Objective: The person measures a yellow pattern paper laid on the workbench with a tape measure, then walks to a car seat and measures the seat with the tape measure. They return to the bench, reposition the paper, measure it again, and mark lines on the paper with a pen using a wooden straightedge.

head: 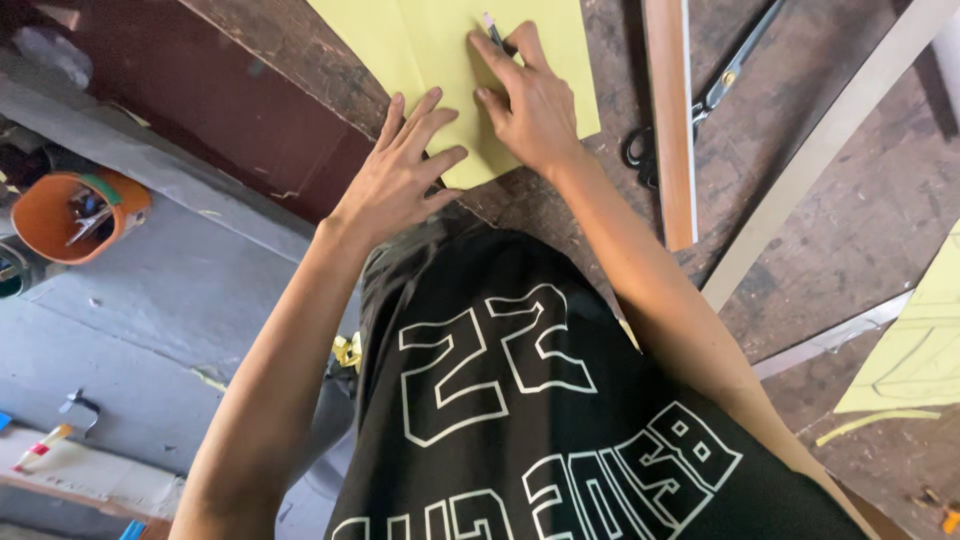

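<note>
Counts on and around the workbench

Two bare hands are in view, the left hand point(400, 170) and the right hand point(530, 105), with one pencil point(492, 30). There are two pale yellow sheets: the large yellow sheet point(440, 50) and the marked yellow sheet point(915, 350) at the right edge, plus one thin yellow strip point(875, 422). One pair of scissors point(690, 110), one wooden strip point(670, 120) and two long metal bars point(830, 140) point(830, 340) lie on the single workbench point(860, 230). One orange tub point(70, 215) stands on the floor.
</note>
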### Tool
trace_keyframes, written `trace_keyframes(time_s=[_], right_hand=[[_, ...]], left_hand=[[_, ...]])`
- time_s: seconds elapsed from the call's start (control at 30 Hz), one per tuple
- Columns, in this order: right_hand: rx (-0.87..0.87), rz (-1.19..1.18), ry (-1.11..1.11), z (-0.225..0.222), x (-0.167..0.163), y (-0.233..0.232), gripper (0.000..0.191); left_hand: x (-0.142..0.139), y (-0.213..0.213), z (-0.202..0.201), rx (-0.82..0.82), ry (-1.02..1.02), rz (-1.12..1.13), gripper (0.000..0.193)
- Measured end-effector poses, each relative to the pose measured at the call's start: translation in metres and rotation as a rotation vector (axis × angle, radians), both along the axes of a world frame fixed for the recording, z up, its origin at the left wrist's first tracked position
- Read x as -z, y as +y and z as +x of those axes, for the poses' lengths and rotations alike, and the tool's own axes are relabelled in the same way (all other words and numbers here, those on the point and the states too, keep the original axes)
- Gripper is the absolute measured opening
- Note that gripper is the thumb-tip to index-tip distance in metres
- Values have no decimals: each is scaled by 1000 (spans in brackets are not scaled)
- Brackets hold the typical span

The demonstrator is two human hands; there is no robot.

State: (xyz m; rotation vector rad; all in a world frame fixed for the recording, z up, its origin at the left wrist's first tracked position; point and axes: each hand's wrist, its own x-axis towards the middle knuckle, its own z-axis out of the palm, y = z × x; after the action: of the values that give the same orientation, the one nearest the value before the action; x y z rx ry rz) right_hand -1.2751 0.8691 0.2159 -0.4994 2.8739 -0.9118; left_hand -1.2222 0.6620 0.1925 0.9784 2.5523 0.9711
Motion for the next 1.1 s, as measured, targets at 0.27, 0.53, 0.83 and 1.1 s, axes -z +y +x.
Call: trace_keyframes(time_s=[0.27,0.53,0.83,1.1], right_hand=[[-17,-11,-5,3,-19,-4,60],[-7,-17,-62,8,-31,-6,59],[13,-17,-71,8,-36,-10,57],[3,-35,-40,9,-39,-9,59]], left_hand=[[-11,1,1,-44,-45,25,18],[-22,7,16,31,218,-127,43],[-17,7,20,30,367,-199,28],[-22,21,25,-12,568,-296,14]])
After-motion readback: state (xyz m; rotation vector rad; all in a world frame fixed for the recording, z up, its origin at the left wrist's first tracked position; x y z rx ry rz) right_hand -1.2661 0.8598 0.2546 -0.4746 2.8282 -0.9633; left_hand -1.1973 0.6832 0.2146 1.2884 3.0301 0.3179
